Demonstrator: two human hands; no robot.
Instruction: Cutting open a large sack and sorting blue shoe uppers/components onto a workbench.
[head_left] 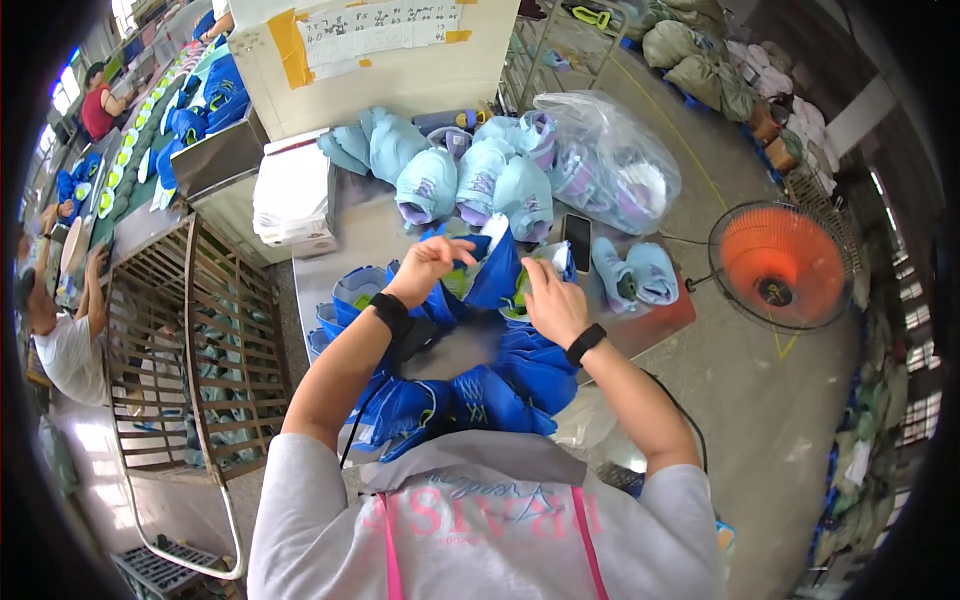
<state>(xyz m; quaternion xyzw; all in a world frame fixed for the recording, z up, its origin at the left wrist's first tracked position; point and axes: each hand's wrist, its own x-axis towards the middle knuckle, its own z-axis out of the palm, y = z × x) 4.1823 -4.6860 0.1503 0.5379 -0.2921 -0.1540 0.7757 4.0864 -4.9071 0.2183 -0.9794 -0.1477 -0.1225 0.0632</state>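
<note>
Blue shoe uppers with lime-green linings lie in a ring on the metal table in front of me. One blue shoe upper [494,272] stands up between my two hands, with a pale patch at its top. My left hand [428,270] is at its left side, fingers apart and partly stretched toward it; nothing shows in its grasp. My right hand [553,300] is bent over the upper's right edge, with the fingers closed on blue and lime material; the fingertips are partly hidden. Folded blue uppers [480,398] fill the near side of the ring.
Light-blue sneakers [425,185] and a clear plastic bag [620,165] of shoes stand at the back. A phone [576,240] and a sneaker pair [635,275] lie to the right. An orange fan [775,265], a slatted cart [190,350] and a white paper stack [292,195] surround the table.
</note>
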